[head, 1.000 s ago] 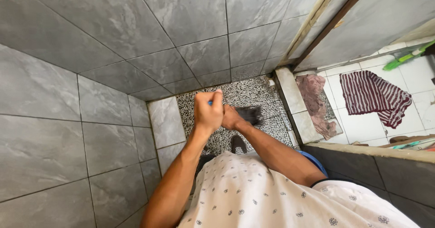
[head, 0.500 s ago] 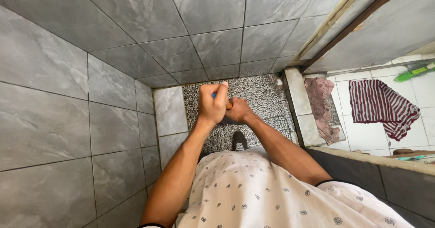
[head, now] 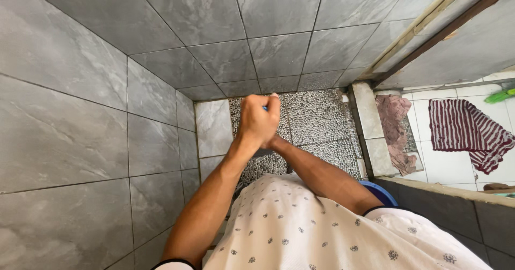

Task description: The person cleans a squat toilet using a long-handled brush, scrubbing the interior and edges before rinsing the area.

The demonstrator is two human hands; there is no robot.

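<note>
Handle (head: 265, 108) is all that shows of your tool: a speck of blue at the top of your left fist, just above the middle of the frame, with the rest hidden under your hands, so what kind of head it carries cannot be told from here. Your left hand (head: 257, 124) has a closed grip wrapped tight around that handle, thumb on top. Your right hand (head: 274, 143) sits just beneath and behind it, almost wholly covered by the left; its grip cannot be made out, though it lies where a lower hold on the same shaft would be. Both forearms run up from the bottom of the frame over your white patterned shirt (head: 322, 232). Below the hands lies the pebble floor (head: 316, 117), a small patch in the centre, hemmed by grey tiled walls (head: 80, 114) at the left and top. A pale raised curb (head: 370, 114) bounds it on the right, and past that, on white tiles, lie a pinkish rag (head: 396, 130) and a striped maroon cloth (head: 472, 133). A blue rim (head: 383, 190) peeks out by your right elbow. To work well, I would judge you should keep the two hands stacked and firm, press straight down through the shaft so it bites into the gaps between pebbles, and mind your elbows against the near walls.
</note>
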